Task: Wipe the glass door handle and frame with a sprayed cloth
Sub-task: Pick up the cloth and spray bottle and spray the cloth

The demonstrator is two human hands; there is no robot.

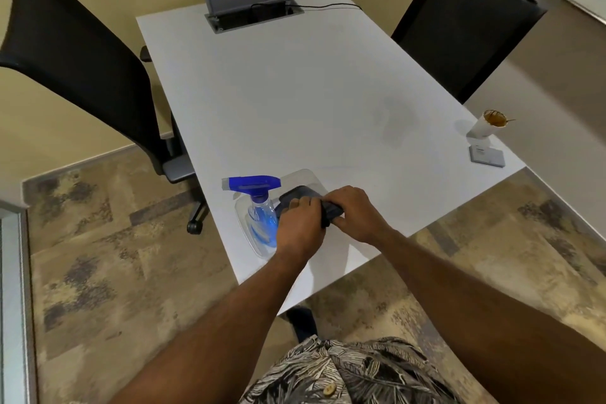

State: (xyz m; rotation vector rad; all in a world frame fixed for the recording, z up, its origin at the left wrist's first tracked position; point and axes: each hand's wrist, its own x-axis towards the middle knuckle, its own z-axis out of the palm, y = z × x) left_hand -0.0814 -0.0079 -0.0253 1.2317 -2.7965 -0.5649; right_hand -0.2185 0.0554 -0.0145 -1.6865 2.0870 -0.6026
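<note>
Nearest: grey-and-white leaf-print shirt (347, 374) with a pale button at the bottom edge; both bare forearms reach forward over the near corner of the white rectangular tabletop (295, 102); left hand (300, 226) curled down onto a dark grey folded cloth (295, 195), fingers closed over its near part; right hand (352, 210) pinching the cloth's right end, fingers bent tight around a bunched bit of it; the two hands touch each other over the cloth; cloth lies in a clear shallow plastic tray (308, 175) near the tabletop's near-left edge; just left of the cloth, in the same tray, a clear plastic spray bottle with blue liquid and a blue trigger head (259, 203), nozzle pointing left; whether it stands or leans, cannot tell; mottled tan-and-grey carpet floor (114, 256) below; right side of the tabletop, well apart from the tray: small flat grey square (487, 156), just beyond it a white paper cup with brown residue (488, 125); black mesh office chair (75, 62) on the left, a second black mesh chair (459, 26) at far right; far end: grey open pop-up cable box (249, 0) with a black cable (328, 5) trailing right.
</note>
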